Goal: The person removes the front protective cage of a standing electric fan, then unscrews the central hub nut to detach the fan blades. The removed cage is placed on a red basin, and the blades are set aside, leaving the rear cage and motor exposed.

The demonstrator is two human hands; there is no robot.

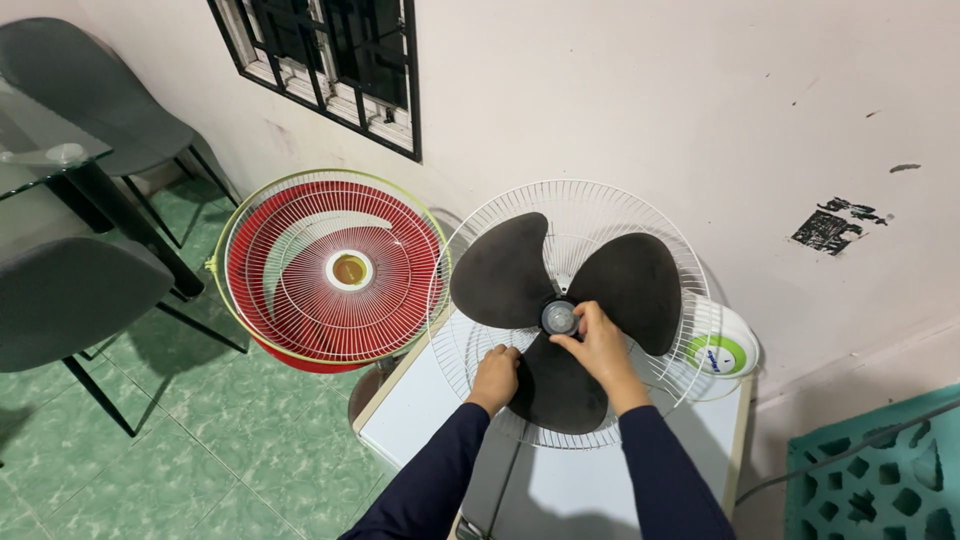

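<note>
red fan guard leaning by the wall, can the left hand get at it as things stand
Probably yes: the left hand rests on the black fan blade, and nothing stands between it and the red fan guard to its left.

What you can't see from here

Your right hand (598,345) covers part of the blade's centre cap (560,318), and your left hand (495,378) hides the near-left edge of the black fan blade (560,290). The fan's motor sits out of sight behind the white rear grille (570,205). Both your sleeves run off the near edge, the green crate (880,480) is cut at the right, and the red fan's (335,270) stand is hidden.
</note>
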